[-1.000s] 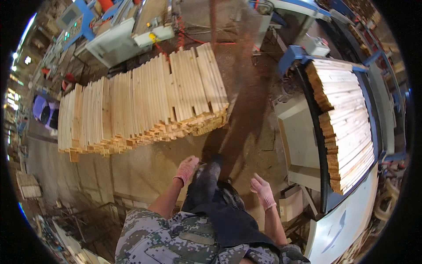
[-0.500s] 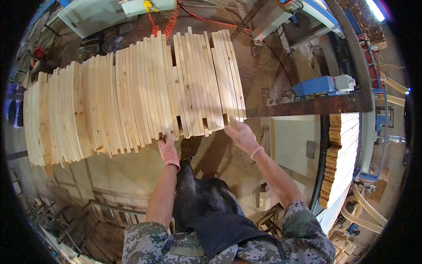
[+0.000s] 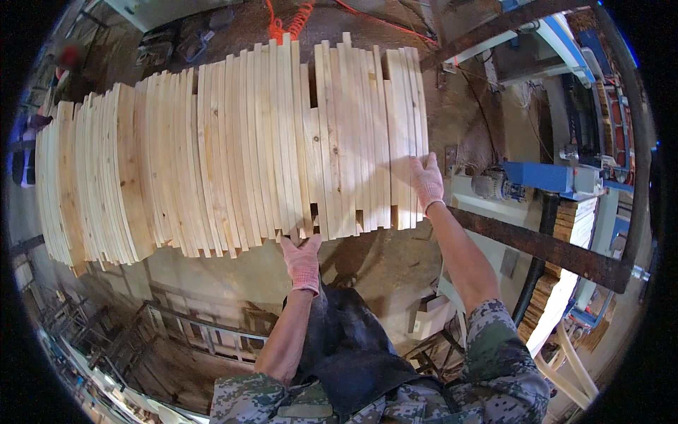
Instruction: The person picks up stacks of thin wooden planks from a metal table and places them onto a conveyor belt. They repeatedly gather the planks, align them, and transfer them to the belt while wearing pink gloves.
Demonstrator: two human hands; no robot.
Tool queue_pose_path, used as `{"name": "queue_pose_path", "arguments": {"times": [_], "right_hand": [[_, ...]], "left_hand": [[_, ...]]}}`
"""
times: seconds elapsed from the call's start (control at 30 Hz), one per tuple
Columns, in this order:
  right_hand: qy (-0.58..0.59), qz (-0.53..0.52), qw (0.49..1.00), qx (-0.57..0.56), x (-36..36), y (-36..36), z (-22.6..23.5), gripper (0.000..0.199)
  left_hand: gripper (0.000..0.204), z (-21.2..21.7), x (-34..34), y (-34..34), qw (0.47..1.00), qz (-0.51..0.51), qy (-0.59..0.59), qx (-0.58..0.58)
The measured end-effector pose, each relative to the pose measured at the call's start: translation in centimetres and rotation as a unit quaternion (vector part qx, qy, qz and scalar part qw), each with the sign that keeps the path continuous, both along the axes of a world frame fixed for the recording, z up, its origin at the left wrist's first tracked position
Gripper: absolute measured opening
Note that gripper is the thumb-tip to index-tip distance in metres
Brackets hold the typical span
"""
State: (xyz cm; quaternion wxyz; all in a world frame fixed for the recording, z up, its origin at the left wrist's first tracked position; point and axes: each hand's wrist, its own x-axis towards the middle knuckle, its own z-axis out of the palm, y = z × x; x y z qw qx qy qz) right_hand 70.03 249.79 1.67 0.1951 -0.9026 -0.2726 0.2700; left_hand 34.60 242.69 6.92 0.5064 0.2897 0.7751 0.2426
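A long row of pale wooden slats (image 3: 240,148) lies side by side in front of me, their near ends uneven. My left hand (image 3: 302,265), in a pinkish knit glove, is at the near ends right of the row's middle. Its thumb and fingers close around slat ends there, with part of the grip hidden. At the right end my right hand (image 3: 428,185), gloved the same way, lies against the outermost slat (image 3: 418,141). Its fingers are stretched out, the thumb resting over the upper face. Short gaps show between some slats near both hands.
A rusty steel beam (image 3: 537,240) runs at the right, beside a blue machine part with a motor (image 3: 494,186). Beyond it stands another stack of wood (image 3: 565,265). An orange coiled hose (image 3: 300,13) hangs past the far edge. A metal frame (image 3: 205,332) stands at lower left.
My right hand has moved right and farther away, from the near ends to the outer slat's side. My left hand still works at the near ends. The view has shifted.
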Motion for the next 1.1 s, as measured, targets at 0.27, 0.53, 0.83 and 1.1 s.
{"name": "queue_pose_path", "arguments": {"times": [0.27,0.53,0.83,1.1], "right_hand": [[0.110,-0.039,0.992,0.053,2.4,0.1,-0.2,0.074],[-0.049,-0.021,0.998,0.023,-0.3,2.1,1.5,0.067],[-0.025,-0.005,0.999,0.022,-1.3,-0.5,2.8,0.060],[0.022,0.011,1.000,0.018,-0.1,-0.7,2.1,0.066]], "left_hand": [[0.068,-7.1,-1.9,-1.7,0.999,-0.034,-0.012,0.010],[0.088,-5.1,-2.4,-0.7,0.962,-0.174,0.208,0.040],[0.109,-5.3,-2.5,-3.3,0.980,-0.122,0.152,0.034],[0.085,-7.3,-4.2,-2.5,0.984,-0.138,0.079,0.076]]}}
